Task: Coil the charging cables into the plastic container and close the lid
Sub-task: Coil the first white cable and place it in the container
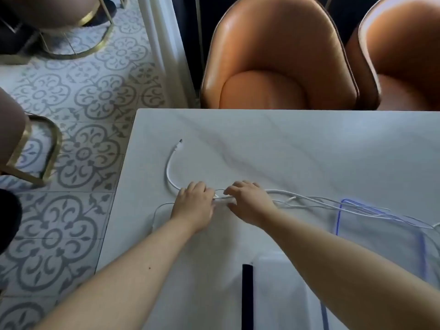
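Observation:
White charging cables (309, 198) lie in loose strands across the white table (285, 144). One end curves up to a plug (179, 142) at the left. My left hand (194, 206) and my right hand (247, 201) sit side by side, both gripping a bundled section of cable between them. To the right, strands run over a clear lid with a blue rim (339, 217). A clear plastic container (281, 294) stands near the front edge, partly hidden under my right forearm.
A black strip (247, 296) lies at the front edge by the container. Two orange leather chairs (278, 67) stand behind the table. Patterned tile floor and a gold-framed stool (35, 151) are at the left, beyond the table's left edge.

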